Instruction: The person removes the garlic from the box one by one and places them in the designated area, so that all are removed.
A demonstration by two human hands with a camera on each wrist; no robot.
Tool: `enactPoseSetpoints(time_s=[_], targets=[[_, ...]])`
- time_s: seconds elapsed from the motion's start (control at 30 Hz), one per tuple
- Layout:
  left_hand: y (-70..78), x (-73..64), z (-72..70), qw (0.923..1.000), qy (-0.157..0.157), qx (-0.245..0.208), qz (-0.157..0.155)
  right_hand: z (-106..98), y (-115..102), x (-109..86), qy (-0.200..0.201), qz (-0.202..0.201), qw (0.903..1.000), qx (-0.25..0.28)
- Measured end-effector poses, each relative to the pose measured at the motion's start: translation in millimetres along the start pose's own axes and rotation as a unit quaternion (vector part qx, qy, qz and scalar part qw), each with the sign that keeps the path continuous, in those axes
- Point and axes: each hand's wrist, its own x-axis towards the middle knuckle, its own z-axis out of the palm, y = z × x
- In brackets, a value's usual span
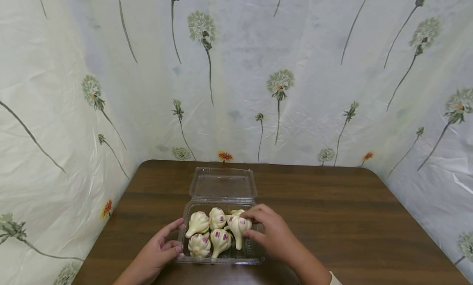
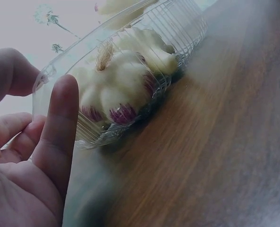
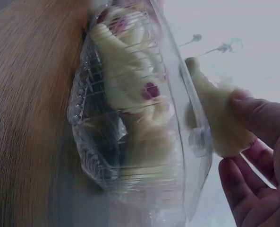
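A clear plastic clamshell box [image 1: 218, 260] lies on the table with several garlic bulbs [image 1: 199, 223] in it, cream-coloured with purple marks. My left hand [image 1: 157, 252] holds the box by its left side, the thumb [image 2: 59, 109] against the ribbed wall and another finger bent at the rim. Between thumb and fingers my right hand [image 1: 271, 231] pinches a garlic bulb [image 3: 215, 113] at the right part of the box. In the right wrist view this bulb is above the rim, its stem pointing away from the palm. Another bulb behind it is partly hidden.
The box's lid [image 1: 223, 184] stands open toward the back, joined along the rear edge. A dark brown wooden table [image 1: 332, 219] lies under everything. Dandelion-printed sheeting [image 1: 236, 71] hangs behind the table and along both sides.
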Motion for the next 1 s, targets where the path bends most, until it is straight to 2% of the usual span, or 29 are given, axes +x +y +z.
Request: enactPoseSetpoints(time_s=[0.33, 0.63, 1.0], targets=[[0.3, -0.7, 1.6, 0.9999, 0.009, 0.002, -0.007, -1, 9, 0.6, 0.04, 0.018, 0.998, 0.046], [-0.7, -0.4, 1.7, 0.9999, 0.01, 0.003, 0.0, -5, 17, 4.0, 0.051, 0.08, 0.9884, 0.119], [-0.8, -0.6, 0.7, 1.0, 0.007, 0.001, -0.001, -9, 29, 4.3, 0.088, 0.102, 0.9839, 0.117]])
